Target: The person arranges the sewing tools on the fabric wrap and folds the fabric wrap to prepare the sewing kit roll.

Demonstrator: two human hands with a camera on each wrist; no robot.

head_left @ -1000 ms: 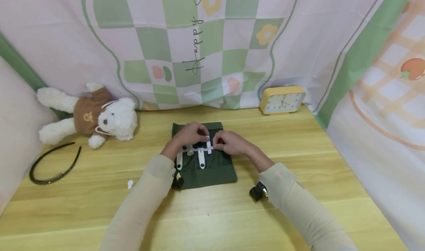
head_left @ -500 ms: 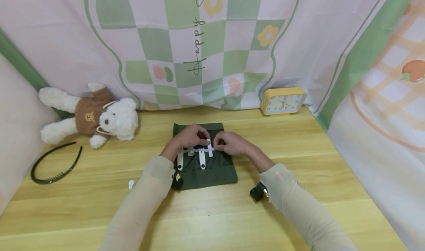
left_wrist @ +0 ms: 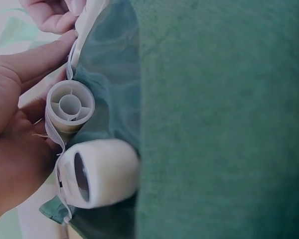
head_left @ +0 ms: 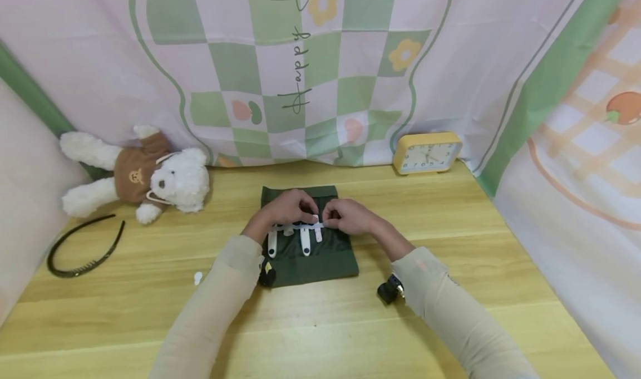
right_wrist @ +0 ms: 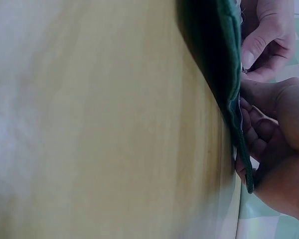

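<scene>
A dark green cloth organizer (head_left: 315, 269) lies flat in the head view, with a white elastic band (left_wrist: 54, 133) across it. My left hand (head_left: 291, 207) pinches the top of a slim white stick-like piece (head_left: 319, 235), which runs under the band. Close by, my right hand (head_left: 350, 216) pinches the band near the organizer's right side; its fingertips are partly hidden. Left of the stick, the band holds two long white handled tools (head_left: 305, 242) and a short white hollow cylinder (left_wrist: 71, 103). A rounded white end with a dark slot (left_wrist: 102, 172) shows in the left wrist view.
A white plush bear (head_left: 175, 178) in a brown top lies at the back left, above a black headband (head_left: 82, 269). A small white piece (head_left: 197, 277) rests left of my left sleeve. A yellow clock (head_left: 427, 152) stands at the back right against the curtain.
The slim white piece has slid toward me under the band, and more of it shows below. My left hand has moved slightly down with it. The right hand stays nearly still.
</scene>
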